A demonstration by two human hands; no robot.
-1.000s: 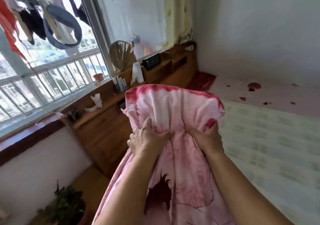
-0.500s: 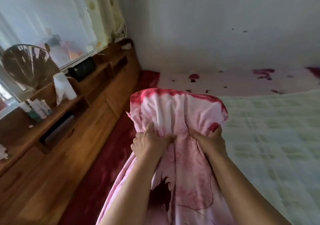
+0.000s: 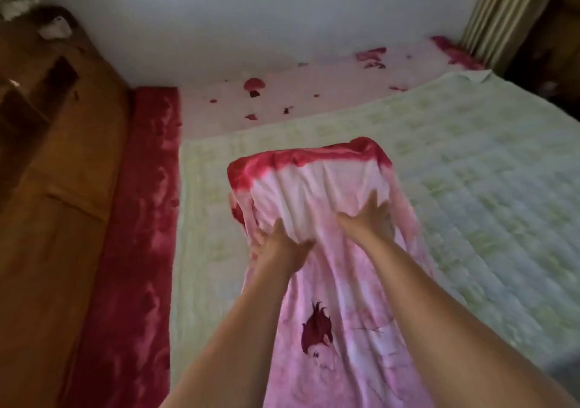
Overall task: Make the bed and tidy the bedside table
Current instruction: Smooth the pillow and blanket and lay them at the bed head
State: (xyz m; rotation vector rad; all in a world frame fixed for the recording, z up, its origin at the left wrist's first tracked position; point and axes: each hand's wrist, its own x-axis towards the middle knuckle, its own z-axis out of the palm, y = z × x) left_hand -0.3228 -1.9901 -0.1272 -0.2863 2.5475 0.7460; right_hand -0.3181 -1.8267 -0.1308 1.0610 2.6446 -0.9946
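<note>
A pink pillow (image 3: 314, 185) with a red top edge hangs in front of me, its pink case trailing down toward me with a dark red figure printed on it. My left hand (image 3: 277, 246) grips the pillow's lower left side through the cloth. My right hand (image 3: 367, 219) grips the lower right side, fingers reaching up along the fabric. The pillow is held above the pale green quilted pad (image 3: 470, 188) that covers the bed. A pink sheet (image 3: 282, 103) with red flowers shows beyond the pad, along the wall.
A wooden headboard unit (image 3: 62, 188) with shelves runs down the left, and a red strip of sheet (image 3: 141, 219) lies beside it. A striped curtain (image 3: 502, 9) hangs at the top right. A white wall stands behind the bed.
The view has swung right, away from the window and shelf, to the bed. The pillow has moved with both hands out over the green pad. Both hands keep their hold.
</note>
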